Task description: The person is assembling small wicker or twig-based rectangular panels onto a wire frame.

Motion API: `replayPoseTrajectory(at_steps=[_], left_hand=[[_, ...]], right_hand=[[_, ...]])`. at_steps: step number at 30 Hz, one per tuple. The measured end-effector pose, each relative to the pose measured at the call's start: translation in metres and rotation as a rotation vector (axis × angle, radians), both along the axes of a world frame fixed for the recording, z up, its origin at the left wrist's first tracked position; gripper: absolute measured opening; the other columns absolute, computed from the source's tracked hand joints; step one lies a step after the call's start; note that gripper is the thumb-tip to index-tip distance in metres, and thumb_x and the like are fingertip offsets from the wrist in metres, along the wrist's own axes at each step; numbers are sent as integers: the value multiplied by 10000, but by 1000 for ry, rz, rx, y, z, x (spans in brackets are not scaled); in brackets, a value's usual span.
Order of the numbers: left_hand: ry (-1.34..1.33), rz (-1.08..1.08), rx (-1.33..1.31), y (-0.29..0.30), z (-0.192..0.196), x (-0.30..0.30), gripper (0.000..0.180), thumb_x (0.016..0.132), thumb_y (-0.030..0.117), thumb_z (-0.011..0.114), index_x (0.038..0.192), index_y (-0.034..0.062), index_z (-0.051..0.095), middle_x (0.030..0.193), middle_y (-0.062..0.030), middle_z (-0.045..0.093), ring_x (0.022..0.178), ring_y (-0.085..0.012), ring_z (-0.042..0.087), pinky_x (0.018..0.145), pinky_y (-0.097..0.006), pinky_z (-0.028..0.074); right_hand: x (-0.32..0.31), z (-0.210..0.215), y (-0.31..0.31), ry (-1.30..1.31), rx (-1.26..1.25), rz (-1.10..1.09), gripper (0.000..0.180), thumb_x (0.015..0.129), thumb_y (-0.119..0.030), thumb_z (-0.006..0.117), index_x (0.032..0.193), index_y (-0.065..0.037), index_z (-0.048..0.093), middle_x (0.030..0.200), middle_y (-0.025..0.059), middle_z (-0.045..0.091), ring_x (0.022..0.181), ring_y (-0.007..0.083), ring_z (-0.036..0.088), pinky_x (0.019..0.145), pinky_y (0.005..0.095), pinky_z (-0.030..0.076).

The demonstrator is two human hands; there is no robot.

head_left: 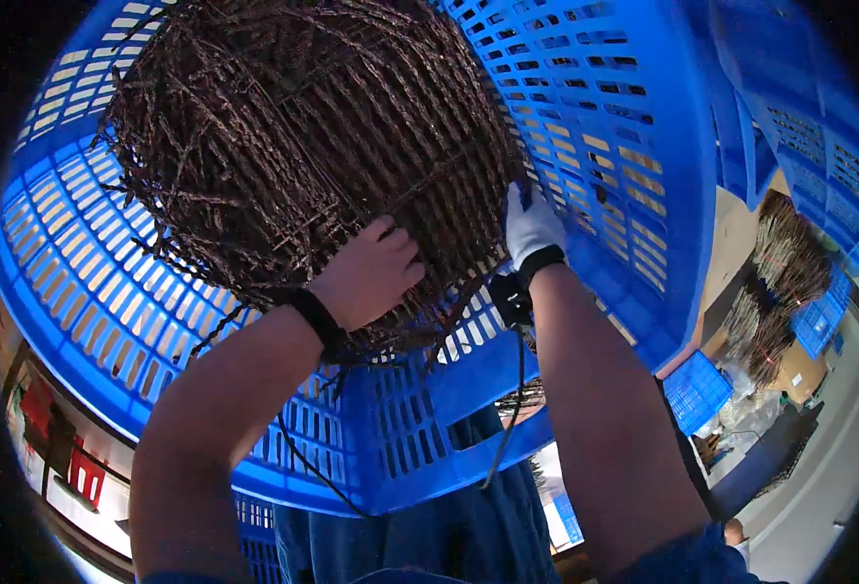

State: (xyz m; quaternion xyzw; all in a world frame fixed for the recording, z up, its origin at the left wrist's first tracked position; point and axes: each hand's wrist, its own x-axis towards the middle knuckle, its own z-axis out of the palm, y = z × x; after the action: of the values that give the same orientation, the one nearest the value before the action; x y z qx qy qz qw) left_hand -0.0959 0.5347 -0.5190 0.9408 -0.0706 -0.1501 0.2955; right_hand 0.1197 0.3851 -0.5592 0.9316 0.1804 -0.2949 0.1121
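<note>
A large heap of thin, dark brown twisted sticks (284, 127) fills much of a blue slatted plastic basket (682, 195). Many of the sticks lie side by side; those at the left stick out in a tangle. My left hand (366, 277), bare with a black band at the wrist, rests on the near part of the heap, its fingers curled onto the sticks. At the heap's right edge, beside the basket wall, my right hand (535, 229) in a white glove grips the outermost sticks. Some of its fingers are hidden. A small black device (510, 300) sits at that wrist.
More blue baskets (819, 146) stand at the upper right. Beyond the wall, bundles of similar sticks (780, 253), a blue crate (699, 391) and clear plastic bags (749, 404) lie on the floor. A dark cable (519, 389) hangs by my right forearm.
</note>
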Motion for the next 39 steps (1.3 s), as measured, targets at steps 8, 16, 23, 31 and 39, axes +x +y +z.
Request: replayPoseTrajectory(at_steps=[8, 16, 23, 31, 39], left_hand=[[30, -21, -14, 2, 13, 6, 159, 766, 208, 647, 911, 145, 660, 955, -26, 597, 1037, -206, 532, 945, -353, 377], [37, -20, 95, -5, 11, -9, 340, 805, 243, 645, 1121, 116, 629, 1234, -99, 586, 1179, -262, 508, 1056, -431, 364], [149, -4, 86, -12, 13, -6, 291, 815, 179, 585, 1088, 93, 637, 1196, -92, 591, 1182, -261, 511, 1096, -419, 345], [50, 186, 134, -27, -13, -15, 234, 831, 141, 564, 1042, 106, 659, 1150, -56, 593, 1204, -241, 496, 1111, -385, 336], [158, 180, 185, -31, -9, -8, 286, 840, 149, 572, 1114, 114, 648, 1204, -53, 586, 1240, -250, 483, 1097, -365, 359]], right_hand=[[15, -4, 19, 183, -63, -190, 836, 930, -696, 295, 1433, -39, 412, 1406, 281, 455, 1343, 412, 394, 1118, 447, 328], [19, -34, 16, 91, 56, -214, 783, 931, -672, 330, 1463, -100, 386, 1503, 198, 377, 1393, 363, 350, 1155, 452, 275], [20, -43, 8, -3, 139, -173, 716, 952, -635, 345, 1416, -105, 470, 1433, 175, 479, 1336, 369, 426, 1137, 443, 312], [-7, 28, 14, -98, 105, -324, 715, 934, -581, 476, 1330, 13, 508, 1263, 226, 605, 1181, 335, 577, 1028, 417, 425], [-84, -52, -77, 200, 797, -1162, 537, 1001, -454, 438, 1372, -67, 456, 1277, 112, 590, 1178, 264, 556, 1006, 396, 435]])
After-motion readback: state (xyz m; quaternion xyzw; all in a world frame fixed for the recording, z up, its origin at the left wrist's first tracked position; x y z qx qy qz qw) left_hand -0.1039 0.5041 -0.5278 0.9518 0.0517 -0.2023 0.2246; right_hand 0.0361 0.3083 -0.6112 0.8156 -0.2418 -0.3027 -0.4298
